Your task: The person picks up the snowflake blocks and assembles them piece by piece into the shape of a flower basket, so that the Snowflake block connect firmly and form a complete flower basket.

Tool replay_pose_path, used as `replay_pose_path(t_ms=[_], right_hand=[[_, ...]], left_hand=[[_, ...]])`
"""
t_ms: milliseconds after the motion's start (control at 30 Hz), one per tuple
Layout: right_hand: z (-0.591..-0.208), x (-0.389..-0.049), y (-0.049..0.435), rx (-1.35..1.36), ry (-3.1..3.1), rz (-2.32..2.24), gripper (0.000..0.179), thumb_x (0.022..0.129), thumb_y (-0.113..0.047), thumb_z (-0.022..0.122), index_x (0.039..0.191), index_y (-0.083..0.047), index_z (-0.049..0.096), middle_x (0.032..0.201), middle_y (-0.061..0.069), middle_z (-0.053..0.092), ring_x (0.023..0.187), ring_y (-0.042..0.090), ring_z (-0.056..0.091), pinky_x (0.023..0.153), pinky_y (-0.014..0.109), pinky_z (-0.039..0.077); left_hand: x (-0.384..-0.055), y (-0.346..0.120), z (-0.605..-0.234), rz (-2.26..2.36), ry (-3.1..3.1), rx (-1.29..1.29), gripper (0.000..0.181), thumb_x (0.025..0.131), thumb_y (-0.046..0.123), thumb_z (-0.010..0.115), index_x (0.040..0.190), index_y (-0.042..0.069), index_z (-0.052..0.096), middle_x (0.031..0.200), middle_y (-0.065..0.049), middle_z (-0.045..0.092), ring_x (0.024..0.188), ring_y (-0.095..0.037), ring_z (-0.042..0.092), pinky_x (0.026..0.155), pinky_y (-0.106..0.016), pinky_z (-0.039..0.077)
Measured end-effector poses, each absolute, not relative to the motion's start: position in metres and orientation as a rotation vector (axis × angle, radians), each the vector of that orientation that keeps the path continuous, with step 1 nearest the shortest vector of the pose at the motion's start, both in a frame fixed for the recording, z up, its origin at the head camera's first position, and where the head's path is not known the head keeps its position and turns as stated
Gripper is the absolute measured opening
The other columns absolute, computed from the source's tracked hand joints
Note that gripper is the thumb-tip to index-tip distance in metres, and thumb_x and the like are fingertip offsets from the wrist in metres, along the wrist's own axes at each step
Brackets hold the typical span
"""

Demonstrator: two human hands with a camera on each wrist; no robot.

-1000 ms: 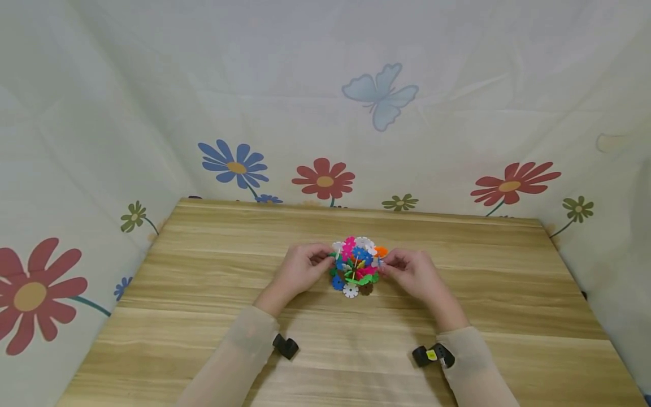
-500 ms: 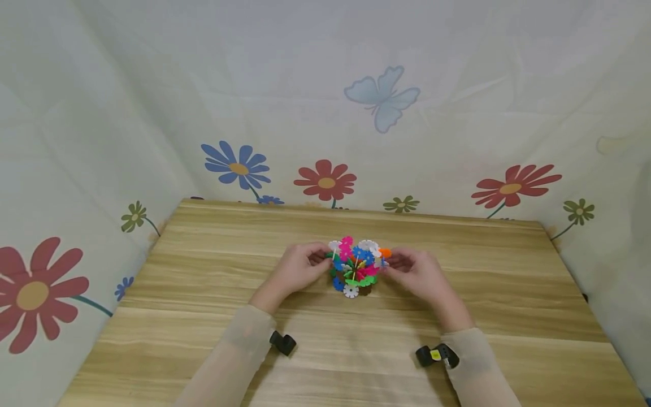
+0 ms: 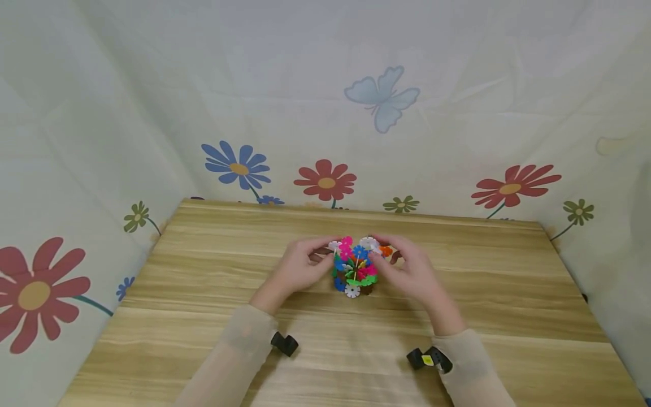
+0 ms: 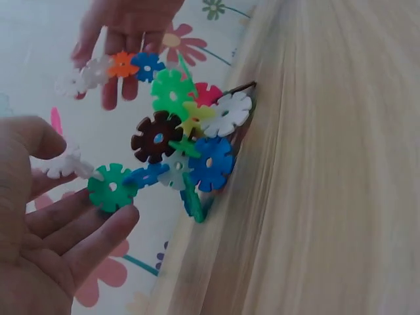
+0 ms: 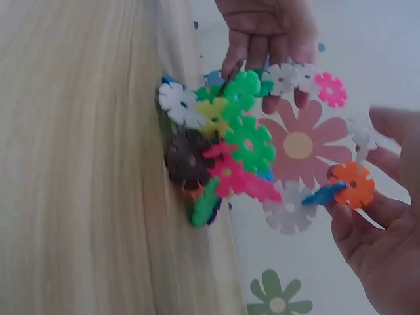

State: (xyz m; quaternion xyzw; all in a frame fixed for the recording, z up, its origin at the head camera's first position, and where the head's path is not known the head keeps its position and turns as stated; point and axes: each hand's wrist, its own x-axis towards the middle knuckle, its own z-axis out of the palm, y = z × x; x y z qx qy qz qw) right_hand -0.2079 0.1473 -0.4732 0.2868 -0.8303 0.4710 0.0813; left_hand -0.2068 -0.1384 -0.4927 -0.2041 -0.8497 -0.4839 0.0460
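A ball-like build of flower-shaped interlocking discs (image 3: pixel 354 265) stands on the wooden table between both hands. Its discs are white, pink, blue, green, orange and brown. My left hand (image 3: pixel 300 267) holds the build's left side, thumb and index finger around a white disc (image 4: pixel 62 164), other fingers behind a green disc (image 4: pixel 113 188). From the other side my right hand (image 3: pixel 414 271) grips the upper right part, thumb and index finger around a white disc (image 5: pixel 360 131). Its lower fingers lie behind an orange disc (image 5: pixel 352 185). Two open chains of discs stick up towards the hands.
The wood-grain table (image 3: pixel 213 339) reaches to a pale cloth backdrop (image 3: pixel 285 85) printed with flowers and a butterfly. Black wrist cameras sit on both cuffs, the left camera (image 3: pixel 285 343) and the right camera (image 3: pixel 424 359).
My right hand has shifted left and further over the build, its thumb and index finger now at the upper white disc. The left index finger has reached up to the white disc there.
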Motion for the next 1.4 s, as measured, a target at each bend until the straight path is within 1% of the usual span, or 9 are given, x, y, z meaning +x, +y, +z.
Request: replay_pose_path(t_ms=[133, 300, 433, 700, 900, 1033, 1133, 1267, 1400], right_hand=[[-0.473, -0.207, 0.137, 0.803, -2.462, 1.377, 0.027, 0.107, -0.014, 0.073, 0.133, -0.013, 0.078, 0.116, 0.000, 0.078, 0.087, 0.017, 0.064, 0.070, 0.034, 0.058], [-0.472, -0.205, 0.127, 0.766, -2.450, 1.388, 0.021, 0.108, -0.016, 0.072, 0.126, -0.009, 0.081, 0.113, 0.002, 0.078, 0.083, 0.018, 0.062, 0.068, 0.038, 0.056], [-0.473, -0.204, 0.124, 0.767, -2.421, 1.407, 0.019, 0.109, -0.015, 0.071, 0.124, -0.010, 0.081, 0.112, 0.003, 0.078, 0.079, 0.018, 0.061, 0.066, 0.036, 0.055], [-0.476, -0.206, 0.124, 0.764, -2.402, 1.449, 0.019, 0.109, -0.015, 0.070, 0.123, -0.011, 0.082, 0.118, 0.002, 0.079, 0.081, 0.016, 0.064, 0.068, 0.030, 0.056], [-0.479, -0.207, 0.125, 0.771, -2.382, 1.451, 0.018, 0.109, -0.014, 0.070, 0.122, -0.011, 0.082, 0.118, 0.003, 0.079, 0.081, 0.015, 0.064, 0.068, 0.029, 0.056], [-0.480, -0.208, 0.125, 0.795, -2.363, 1.435, 0.017, 0.108, -0.012, 0.071, 0.120, -0.011, 0.083, 0.118, 0.003, 0.079, 0.080, 0.015, 0.063, 0.067, 0.031, 0.056], [-0.480, -0.207, 0.123, 0.817, -2.346, 1.419, 0.015, 0.107, -0.010, 0.071, 0.117, -0.010, 0.083, 0.117, 0.005, 0.079, 0.080, 0.016, 0.063, 0.067, 0.033, 0.056], [-0.480, -0.207, 0.120, 0.832, -2.339, 1.375, 0.015, 0.106, -0.008, 0.073, 0.116, -0.006, 0.084, 0.115, 0.009, 0.079, 0.080, 0.016, 0.065, 0.066, 0.031, 0.057], [-0.480, -0.207, 0.119, 0.834, -2.358, 1.346, 0.018, 0.105, -0.008, 0.073, 0.121, -0.006, 0.084, 0.116, 0.009, 0.079, 0.081, 0.016, 0.067, 0.065, 0.028, 0.058]], left_hand=[[-0.204, -0.129, -0.492, -1.451, -2.552, -0.597, 0.031, 0.105, 0.022, 0.076, 0.135, 0.015, 0.079, 0.123, -0.004, 0.081, 0.102, -0.017, 0.079, 0.082, -0.027, 0.065], [-0.203, -0.124, -0.493, -1.457, -2.504, -0.611, 0.029, 0.105, 0.019, 0.077, 0.132, 0.012, 0.080, 0.120, -0.004, 0.082, 0.101, -0.016, 0.079, 0.082, -0.027, 0.065], [-0.203, -0.124, -0.492, -1.452, -2.495, -0.656, 0.029, 0.105, 0.018, 0.076, 0.134, 0.011, 0.079, 0.120, -0.004, 0.082, 0.100, -0.014, 0.079, 0.083, -0.027, 0.065], [-0.202, -0.121, -0.491, -1.398, -2.502, -0.685, 0.033, 0.110, 0.026, 0.069, 0.140, 0.014, 0.076, 0.133, -0.004, 0.077, 0.106, -0.016, 0.079, 0.085, -0.029, 0.065], [-0.203, -0.116, -0.493, -1.389, -2.497, -0.629, 0.030, 0.111, 0.027, 0.069, 0.136, 0.015, 0.079, 0.129, -0.002, 0.079, 0.105, -0.015, 0.079, 0.082, -0.028, 0.065], [-0.203, -0.114, -0.494, -1.397, -2.470, -0.637, 0.027, 0.110, 0.023, 0.069, 0.132, 0.013, 0.080, 0.126, -0.003, 0.080, 0.103, -0.016, 0.079, 0.081, -0.029, 0.065], [-0.203, -0.113, -0.495, -1.387, -2.448, -0.648, 0.025, 0.110, 0.020, 0.069, 0.130, 0.011, 0.081, 0.124, -0.004, 0.081, 0.103, -0.017, 0.080, 0.083, -0.030, 0.066], [-0.202, -0.112, -0.496, -1.384, -2.422, -0.642, 0.026, 0.109, 0.018, 0.070, 0.130, 0.008, 0.081, 0.124, -0.008, 0.081, 0.108, -0.020, 0.080, 0.088, -0.034, 0.066], [-0.201, -0.112, -0.497, -1.383, -2.422, -0.613, 0.028, 0.108, 0.020, 0.071, 0.130, 0.006, 0.080, 0.124, -0.010, 0.080, 0.109, -0.024, 0.080, 0.089, -0.038, 0.066]])
